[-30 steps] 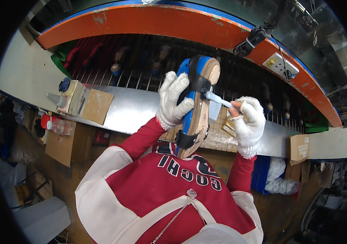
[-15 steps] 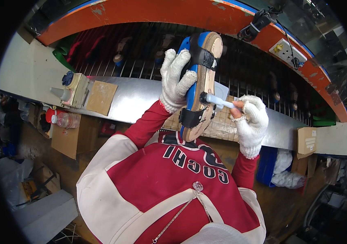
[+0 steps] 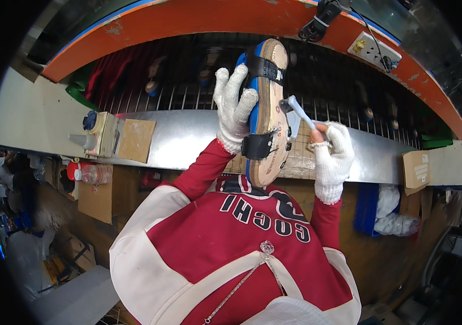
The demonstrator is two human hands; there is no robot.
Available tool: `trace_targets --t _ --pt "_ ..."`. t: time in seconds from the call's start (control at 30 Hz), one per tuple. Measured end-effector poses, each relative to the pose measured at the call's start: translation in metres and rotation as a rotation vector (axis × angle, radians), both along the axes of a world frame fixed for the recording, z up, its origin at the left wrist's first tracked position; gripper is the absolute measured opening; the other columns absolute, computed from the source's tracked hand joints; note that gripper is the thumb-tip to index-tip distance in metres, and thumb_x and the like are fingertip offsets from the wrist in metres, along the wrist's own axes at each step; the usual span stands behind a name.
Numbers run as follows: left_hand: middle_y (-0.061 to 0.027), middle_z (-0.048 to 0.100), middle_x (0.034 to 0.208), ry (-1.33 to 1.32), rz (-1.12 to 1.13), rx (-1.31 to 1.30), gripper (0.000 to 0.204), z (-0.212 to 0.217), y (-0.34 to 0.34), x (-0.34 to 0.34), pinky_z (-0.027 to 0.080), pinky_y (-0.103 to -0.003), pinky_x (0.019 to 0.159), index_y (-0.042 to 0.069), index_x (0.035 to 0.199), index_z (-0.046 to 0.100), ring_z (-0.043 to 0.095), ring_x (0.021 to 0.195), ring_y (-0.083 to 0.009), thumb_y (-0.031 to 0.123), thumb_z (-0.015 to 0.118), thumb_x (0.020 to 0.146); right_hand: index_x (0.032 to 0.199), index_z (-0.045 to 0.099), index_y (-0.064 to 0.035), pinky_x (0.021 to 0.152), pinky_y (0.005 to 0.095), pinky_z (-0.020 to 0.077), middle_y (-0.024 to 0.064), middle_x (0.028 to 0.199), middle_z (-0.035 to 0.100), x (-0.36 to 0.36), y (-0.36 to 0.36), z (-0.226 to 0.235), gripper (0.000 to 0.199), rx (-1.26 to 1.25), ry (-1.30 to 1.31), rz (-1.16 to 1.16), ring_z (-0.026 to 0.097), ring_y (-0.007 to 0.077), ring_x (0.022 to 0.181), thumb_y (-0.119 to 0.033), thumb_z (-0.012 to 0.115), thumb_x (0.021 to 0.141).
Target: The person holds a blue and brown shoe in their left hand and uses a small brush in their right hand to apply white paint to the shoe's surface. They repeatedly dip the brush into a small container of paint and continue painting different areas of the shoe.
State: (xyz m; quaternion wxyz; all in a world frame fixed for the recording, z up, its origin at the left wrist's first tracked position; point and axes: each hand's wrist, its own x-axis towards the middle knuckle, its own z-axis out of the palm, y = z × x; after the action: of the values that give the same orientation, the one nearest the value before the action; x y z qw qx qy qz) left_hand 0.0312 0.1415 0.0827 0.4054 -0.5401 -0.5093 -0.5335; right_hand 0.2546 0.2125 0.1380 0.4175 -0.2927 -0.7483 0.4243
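Observation:
In my gloved left hand (image 3: 236,107) is a sandal (image 3: 270,116) on a blue shoe last (image 3: 254,89). The hand grips it from the left side, its fingertips against the last. Its tan sole faces up toward me, and black straps (image 3: 258,146) wrap round the edges at both ends. Bare fingertips show from the glove on my right hand (image 3: 331,149), which pinches the end of a light-blue handled brush (image 3: 301,112). Dark bristles at the brush's head lie at the right edge of the sole, near its middle; whether they touch it I cannot tell.
Beyond my hands, more lasts (image 3: 152,85) lie on a metal rack under an orange arch (image 3: 187,19). A metal ledge (image 3: 179,130) runs in front. A cardboard piece (image 3: 136,140) and a container (image 3: 101,130) sit left; a blue crate (image 3: 366,208) stands lower right.
The brush has moved away from the strap at the near end, up and right to the sole's right edge. The sandal has turned so more of its sole shows.

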Motion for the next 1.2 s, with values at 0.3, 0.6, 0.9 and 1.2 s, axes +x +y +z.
trace_targets --t 0.3,0.6,0.9,1.2 --pt "-0.0209 0.054 0.138 -0.145 0.119 -0.208 0.059 -0.012 -0.011 0.011 0.030 -0.057 0.112 0.017 0.134 0.053 0.052 0.128 -0.0384 0.017 0.075 0.079 0.097 0.071 0.0044 0.063 0.0241 0.0441 0.0041 0.092 0.059 0.024 -0.042 0.001 0.017 -0.279 -0.048 0.136 0.054 0.0088 0.076 -0.011 0.072 0.090" --pt "-0.0202 0.056 0.134 -0.128 0.184 -0.265 0.061 -0.019 -0.019 0.007 0.033 -0.059 0.108 0.019 0.132 0.057 0.056 0.121 -0.0373 0.011 0.076 0.075 0.097 0.073 0.0021 0.065 0.0262 0.0448 0.0065 0.089 0.062 0.007 -0.037 -0.002 0.017 0.018 -0.103 0.017 0.056 0.0126 0.074 -0.011 0.076 0.086" --pt "-0.0198 0.057 0.132 -0.131 0.199 -0.251 0.064 -0.012 -0.023 0.001 0.033 -0.060 0.108 0.020 0.132 0.058 0.057 0.120 -0.0369 0.015 0.079 0.072 0.094 0.076 -0.0040 0.076 0.0341 0.0434 0.0064 0.090 0.065 -0.004 -0.020 -0.003 0.019 0.281 -0.159 -0.040 0.058 0.0214 0.084 -0.015 0.081 0.079" --pt "-0.0182 0.056 0.132 -0.186 0.226 -0.321 0.073 -0.009 -0.024 0.001 0.032 -0.061 0.108 0.019 0.137 0.054 0.056 0.121 -0.0365 0.016 0.082 0.070 0.096 0.074 0.0002 0.075 0.0308 0.0476 0.0088 0.091 0.064 0.004 -0.017 -0.011 0.021 0.138 -0.056 0.114 0.060 0.0189 0.086 -0.013 0.079 0.082"
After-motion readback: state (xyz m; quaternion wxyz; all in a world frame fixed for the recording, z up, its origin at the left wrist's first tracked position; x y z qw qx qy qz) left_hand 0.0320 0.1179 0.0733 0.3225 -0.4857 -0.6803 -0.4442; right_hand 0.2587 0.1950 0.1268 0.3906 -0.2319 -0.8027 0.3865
